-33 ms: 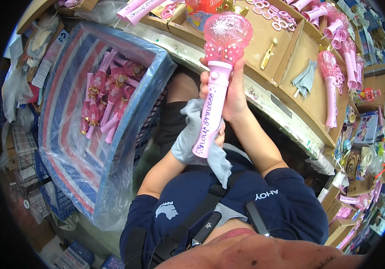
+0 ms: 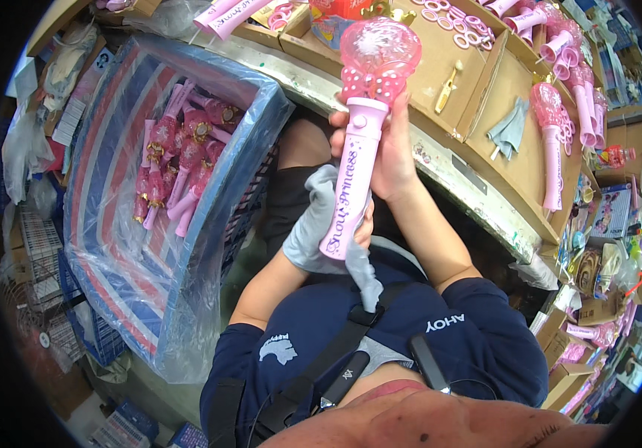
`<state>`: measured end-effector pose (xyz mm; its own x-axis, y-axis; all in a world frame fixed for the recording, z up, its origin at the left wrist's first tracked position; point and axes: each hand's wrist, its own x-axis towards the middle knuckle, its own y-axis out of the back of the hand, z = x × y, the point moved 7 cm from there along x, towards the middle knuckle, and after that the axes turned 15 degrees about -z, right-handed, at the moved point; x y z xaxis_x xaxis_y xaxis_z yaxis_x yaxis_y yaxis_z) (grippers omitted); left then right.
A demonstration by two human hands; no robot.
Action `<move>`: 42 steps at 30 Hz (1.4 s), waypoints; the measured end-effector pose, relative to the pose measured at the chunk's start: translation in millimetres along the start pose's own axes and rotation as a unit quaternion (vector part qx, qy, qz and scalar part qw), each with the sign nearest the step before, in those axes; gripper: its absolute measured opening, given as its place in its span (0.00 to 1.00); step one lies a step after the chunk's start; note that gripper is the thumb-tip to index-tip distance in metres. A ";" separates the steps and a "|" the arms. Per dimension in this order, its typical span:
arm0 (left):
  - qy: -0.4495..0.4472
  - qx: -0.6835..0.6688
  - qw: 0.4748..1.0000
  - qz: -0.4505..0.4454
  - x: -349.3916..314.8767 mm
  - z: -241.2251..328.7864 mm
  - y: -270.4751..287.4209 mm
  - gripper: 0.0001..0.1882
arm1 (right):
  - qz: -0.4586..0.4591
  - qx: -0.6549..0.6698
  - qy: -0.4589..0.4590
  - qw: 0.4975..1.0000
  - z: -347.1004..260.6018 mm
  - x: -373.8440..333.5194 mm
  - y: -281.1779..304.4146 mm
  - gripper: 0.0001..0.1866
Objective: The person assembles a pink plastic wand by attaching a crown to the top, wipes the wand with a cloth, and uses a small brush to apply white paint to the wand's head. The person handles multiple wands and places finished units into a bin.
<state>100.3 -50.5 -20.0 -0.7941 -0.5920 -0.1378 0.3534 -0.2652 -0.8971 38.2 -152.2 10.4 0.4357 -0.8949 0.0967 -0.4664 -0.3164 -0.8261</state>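
A pink toy wand (image 2: 350, 175) with a clear pink, snowflake-marked head and a dotted bow is held upright before my chest. My right hand (image 2: 395, 153) is closed round the upper handle, just under the bow, with fingertips showing on the left side. Down at the handle's lower end, my left hand (image 2: 366, 228) is closed on the wand together with a grey cloth (image 2: 312, 224). The cloth covers most of that hand, and one end hangs below the handle. Some left fingers are hidden behind the handle.
To the left stands a plastic-lined blue crate (image 2: 186, 313) holding several pink wands (image 2: 179, 160). Cardboard trays (image 2: 440, 71) on the bench ahead hold pink rings (image 2: 461, 30), a small gold-coloured tool (image 2: 448, 88) and another grey cloth (image 2: 510, 128). Another wand (image 2: 552, 164) lies at the right.
The wand and both hands have shifted very slightly. My right fingertips sit a little differently on the handle, and the cloth's hanging end has moved slightly.
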 end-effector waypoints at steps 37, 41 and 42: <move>0.057 -0.101 0.993 -0.023 52.9 -4.4 -2.5 0.43 | 0.196 -0.880 0.133 0.413 -103.9 -203.3 55.3 0.11; 0.065 -0.088 0.994 -0.009 54.4 -6.6 -4.0 0.42 | 0.248 -0.774 0.187 0.551 -114.9 -181.5 43.1 0.09; 0.062 -0.095 0.994 -0.005 54.8 -5.7 -4.8 0.42 | 0.242 -0.741 0.200 0.594 -113.8 -171.8 38.4 0.10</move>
<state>52.3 -77.4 -25.7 -0.8564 -0.4882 -0.1683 0.2544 -0.1152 -0.9602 -142.1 -46.4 25.2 -0.1041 -0.9032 0.4164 -0.7572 0.3434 0.5556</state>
